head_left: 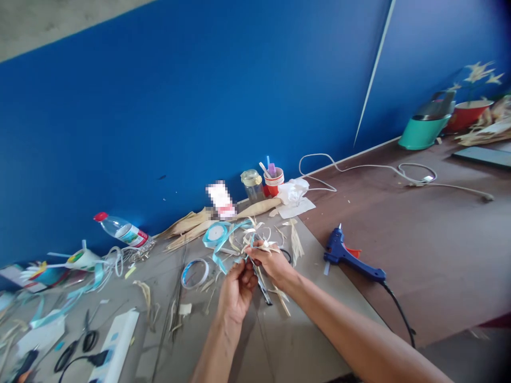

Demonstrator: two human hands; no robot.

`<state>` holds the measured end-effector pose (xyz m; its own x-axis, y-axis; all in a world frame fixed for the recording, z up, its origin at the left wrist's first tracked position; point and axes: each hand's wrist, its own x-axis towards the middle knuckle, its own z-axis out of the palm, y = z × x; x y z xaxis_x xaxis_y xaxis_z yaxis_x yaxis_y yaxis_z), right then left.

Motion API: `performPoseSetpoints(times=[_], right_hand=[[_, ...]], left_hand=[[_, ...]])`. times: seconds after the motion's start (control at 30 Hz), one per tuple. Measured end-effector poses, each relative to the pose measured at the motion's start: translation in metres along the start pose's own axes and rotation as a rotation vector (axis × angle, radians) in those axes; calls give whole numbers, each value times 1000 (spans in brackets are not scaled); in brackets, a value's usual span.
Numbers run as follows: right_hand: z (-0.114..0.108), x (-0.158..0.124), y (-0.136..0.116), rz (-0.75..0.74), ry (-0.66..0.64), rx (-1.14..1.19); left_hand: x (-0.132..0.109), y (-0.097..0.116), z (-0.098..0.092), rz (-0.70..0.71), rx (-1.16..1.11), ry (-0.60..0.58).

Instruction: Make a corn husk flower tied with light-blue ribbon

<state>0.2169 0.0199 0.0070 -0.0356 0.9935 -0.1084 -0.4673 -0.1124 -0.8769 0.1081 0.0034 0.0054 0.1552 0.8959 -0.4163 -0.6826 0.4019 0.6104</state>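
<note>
My left hand point(236, 289) and my right hand point(268, 260) meet over the grey table point(275, 340), both with fingers pinched around a small bundle of pale dried husk strips point(255, 246) and light blue ribbon point(223, 254). A thin dark stick or pen point(261, 287) pokes out below my fingers. The ribbon trails to a blue ribbon roll point(216, 233) just behind my hands. A clear tape ring point(195, 273) lies to the left of my left hand.
A blue glue gun point(351, 258) with a black cord lies to the right. Husks, a water bottle point(122, 230), a jar point(253, 184) and a red cup point(273, 181) line the blue wall. Scissors point(75, 346) and a power strip point(115, 343) sit front left.
</note>
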Motion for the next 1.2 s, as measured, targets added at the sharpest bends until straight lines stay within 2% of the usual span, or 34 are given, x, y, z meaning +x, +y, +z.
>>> performPoseSetpoints(times=[0.2,0.3,0.6,0.7,0.83,0.9,1.0,1.2], right_hand=[[0,5,7,80,-43,20],[0,6,7,82,-46,18],[-5,12,13,49,-21,-57],[-5,13,16,47,0,-45],[-5,12,14,45,14,-21],[-4,11,11,64,4,-9],[-3,10,7,75,-14,3],[-4,11,12,44,29,-23]], left_hand=[[2,6,-1,-153,-16,16],[4,6,-3,-171,-18,34],[1,2,-3,91,204,129],[-1,1,0,170,199,137],[-2,0,3,153,181,97],[-3,0,4,143,215,122],[-4,0,5,215,302,161],[-2,-3,3,336,378,136]])
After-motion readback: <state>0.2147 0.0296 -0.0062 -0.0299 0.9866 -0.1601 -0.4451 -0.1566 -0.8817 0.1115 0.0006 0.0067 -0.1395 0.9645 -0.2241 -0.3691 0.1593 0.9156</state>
